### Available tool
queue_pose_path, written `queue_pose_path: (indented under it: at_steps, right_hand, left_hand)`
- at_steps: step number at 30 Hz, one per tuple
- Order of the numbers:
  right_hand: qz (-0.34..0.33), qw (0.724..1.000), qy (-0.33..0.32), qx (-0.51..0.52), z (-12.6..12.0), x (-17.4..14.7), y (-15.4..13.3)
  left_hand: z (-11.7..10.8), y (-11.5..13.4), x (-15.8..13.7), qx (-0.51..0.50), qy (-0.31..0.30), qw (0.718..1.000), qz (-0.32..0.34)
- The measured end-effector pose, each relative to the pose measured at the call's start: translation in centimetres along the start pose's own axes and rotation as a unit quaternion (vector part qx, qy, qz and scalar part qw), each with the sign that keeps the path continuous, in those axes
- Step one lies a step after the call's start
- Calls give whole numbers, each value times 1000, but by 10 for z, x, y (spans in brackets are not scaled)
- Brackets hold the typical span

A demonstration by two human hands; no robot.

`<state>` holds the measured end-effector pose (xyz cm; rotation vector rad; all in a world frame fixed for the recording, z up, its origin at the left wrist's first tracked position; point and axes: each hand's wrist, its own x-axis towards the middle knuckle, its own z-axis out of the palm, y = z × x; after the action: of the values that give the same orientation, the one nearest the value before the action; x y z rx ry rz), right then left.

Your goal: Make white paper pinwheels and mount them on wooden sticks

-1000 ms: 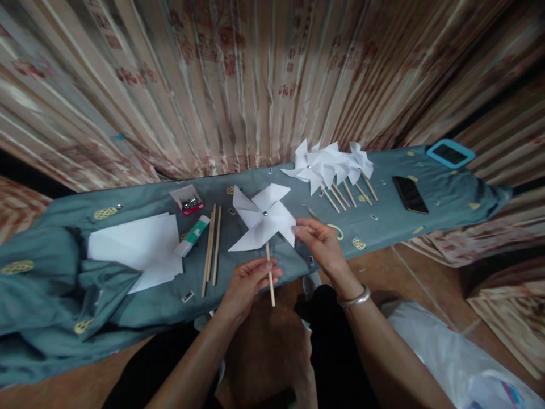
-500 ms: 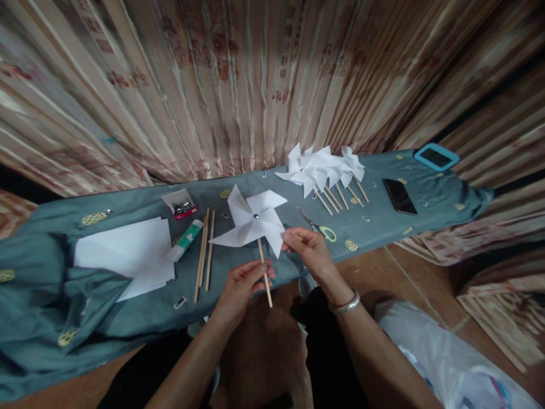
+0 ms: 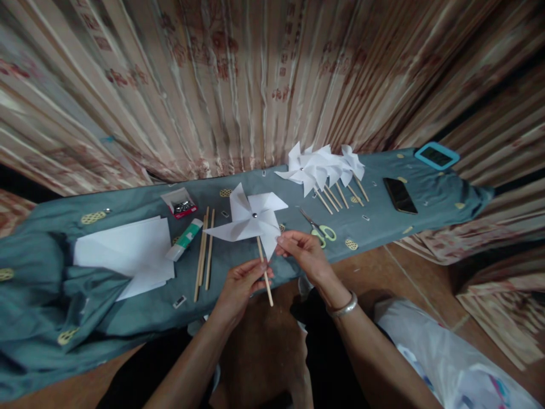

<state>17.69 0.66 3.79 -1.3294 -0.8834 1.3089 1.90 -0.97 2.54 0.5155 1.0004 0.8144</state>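
A white paper pinwheel (image 3: 249, 218) on a thin wooden stick faces up in front of me, a silver pin at its centre. My left hand (image 3: 244, 281) is closed around the stick below the blades, and the stick's lower end sticks out past the fingers. At the lower right blade, my right hand (image 3: 304, 253) has thumb and fingertips pinched at the paper edge. Left of the pinwheel lie several loose wooden sticks (image 3: 205, 250). Scissors (image 3: 321, 230) with green handles rest just beyond my right hand.
Several finished pinwheels (image 3: 323, 167) lie in a row at the back of the cloth-covered table (image 3: 374, 227). To the left are white paper sheets (image 3: 128, 253), a glue stick (image 3: 185, 240) and a small box of pins (image 3: 182, 205). A phone (image 3: 399, 196) and a blue-framed device (image 3: 436, 156) lie right.
The pinwheel's blades have turned slightly clockwise. My right hand has shifted a little left with the blade tip, uncovering more of the scissors. My left hand stays on the stick.
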Motion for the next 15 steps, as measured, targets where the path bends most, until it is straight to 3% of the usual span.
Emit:
queue_pose_path:
  at_steps: [15]
  right_hand:
    - [18, 1000, -2, 24, 0, -2, -2]
  left_hand:
    - [-1, -2, 0, 5, -3, 1000, 2]
